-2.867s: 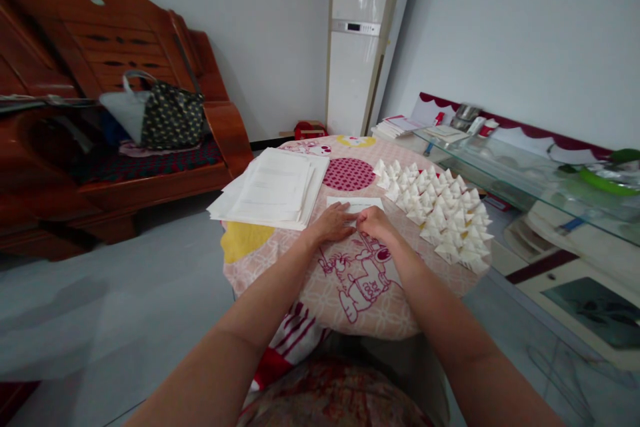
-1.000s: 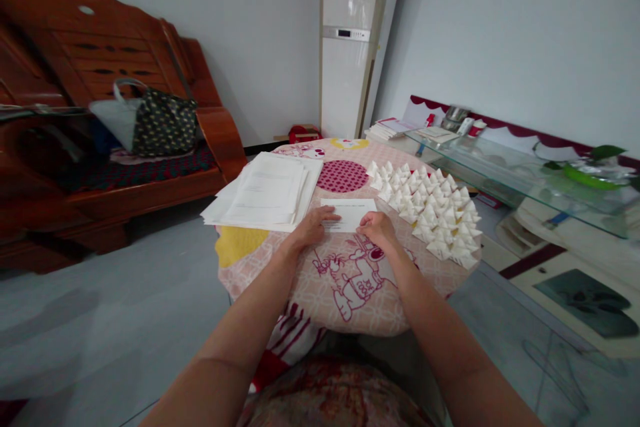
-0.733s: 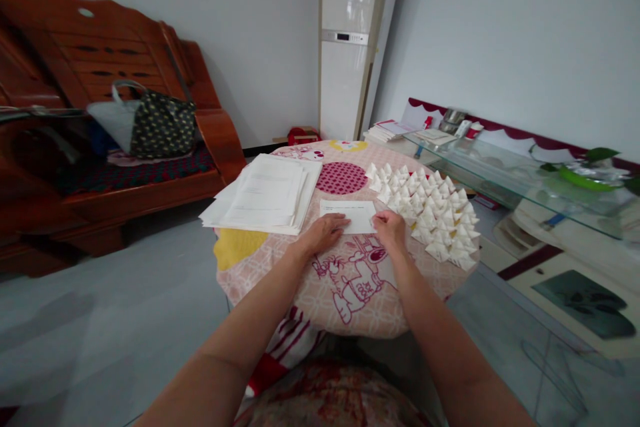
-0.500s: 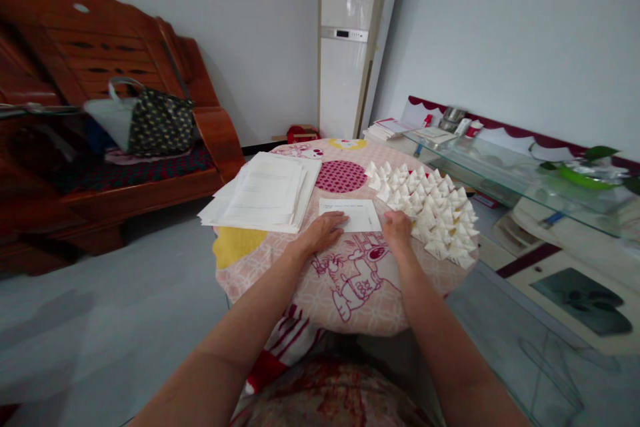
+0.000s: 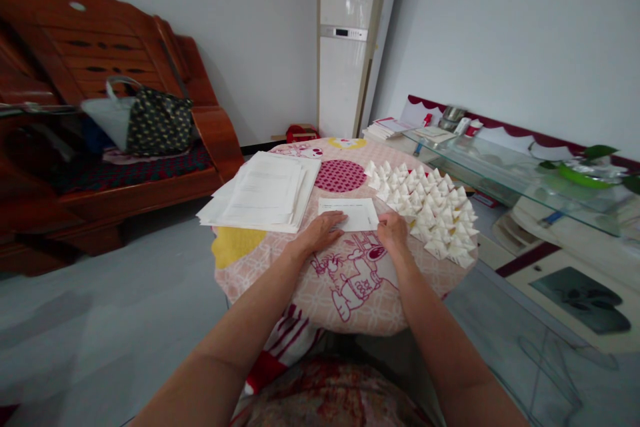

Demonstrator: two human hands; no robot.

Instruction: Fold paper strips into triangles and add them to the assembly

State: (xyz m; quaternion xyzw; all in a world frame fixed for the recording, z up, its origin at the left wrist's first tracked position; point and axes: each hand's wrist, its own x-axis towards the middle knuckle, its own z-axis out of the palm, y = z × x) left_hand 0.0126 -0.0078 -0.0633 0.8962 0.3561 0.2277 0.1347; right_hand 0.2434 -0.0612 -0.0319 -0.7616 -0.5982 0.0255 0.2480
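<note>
A folded white paper (image 5: 356,212) with a little print along its top lies flat on the round table in front of me. My left hand (image 5: 324,231) rests over its lower left corner, fingers stretched flat across it. At the lower right edge, my right hand (image 5: 394,232) has its fingers closed in a pinch on the paper. Left of my hands sits a stack of printed white sheets (image 5: 265,190). Rows of small folded white paper pieces (image 5: 433,207) with pointed tips stand close together to the right.
A pink patterned cloth (image 5: 305,293) covers the table. On the right runs a glass-topped cabinet (image 5: 505,163) holding papers, cups and a green bowl. A wooden sofa (image 5: 223,140) with a dark patterned bag (image 5: 160,121) stands at the left.
My right hand has shifted slightly left, from beside the paper onto its right edge. My left hand stays where it was on the paper.
</note>
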